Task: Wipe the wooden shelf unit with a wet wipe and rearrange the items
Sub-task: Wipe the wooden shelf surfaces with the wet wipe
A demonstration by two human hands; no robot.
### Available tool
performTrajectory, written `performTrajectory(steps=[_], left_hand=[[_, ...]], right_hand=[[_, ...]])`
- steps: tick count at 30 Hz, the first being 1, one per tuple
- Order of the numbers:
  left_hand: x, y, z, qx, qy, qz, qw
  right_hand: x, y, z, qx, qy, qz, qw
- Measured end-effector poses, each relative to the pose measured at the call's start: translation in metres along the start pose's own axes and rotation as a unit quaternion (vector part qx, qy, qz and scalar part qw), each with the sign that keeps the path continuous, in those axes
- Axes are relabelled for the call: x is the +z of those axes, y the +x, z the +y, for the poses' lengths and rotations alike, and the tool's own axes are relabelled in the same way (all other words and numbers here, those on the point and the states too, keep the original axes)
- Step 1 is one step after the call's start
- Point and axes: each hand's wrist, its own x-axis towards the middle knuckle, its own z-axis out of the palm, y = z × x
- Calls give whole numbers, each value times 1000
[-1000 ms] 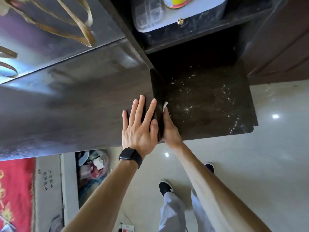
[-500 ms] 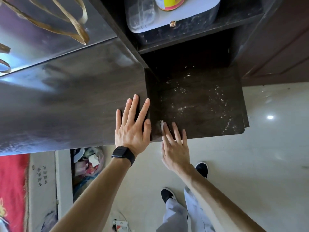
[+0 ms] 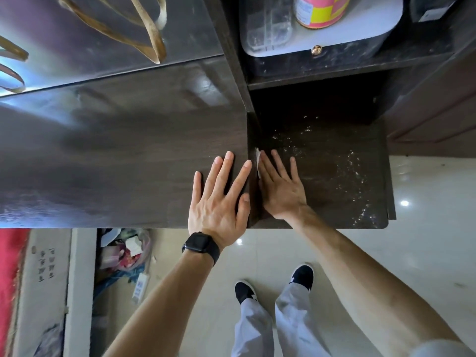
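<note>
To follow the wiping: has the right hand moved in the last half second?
Yes. The right hand slid deeper onto the shelf; its palm was past the front edge, now inside it.

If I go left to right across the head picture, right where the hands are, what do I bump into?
Dark wooden side panel → left hand → white wet wipe → right hand → speckled shelf board → pale floor tiles.
</note>
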Motion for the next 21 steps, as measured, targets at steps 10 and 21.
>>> performTrajectory(steps=[10, 21], left_hand=[[-1, 1, -2, 2, -5, -6, 1000], [-1, 0, -3, 5, -2, -11, 1000]], right_hand=[[-18, 37, 3, 127, 20, 40, 991], [-11, -35, 33, 130, 5, 39, 991]])
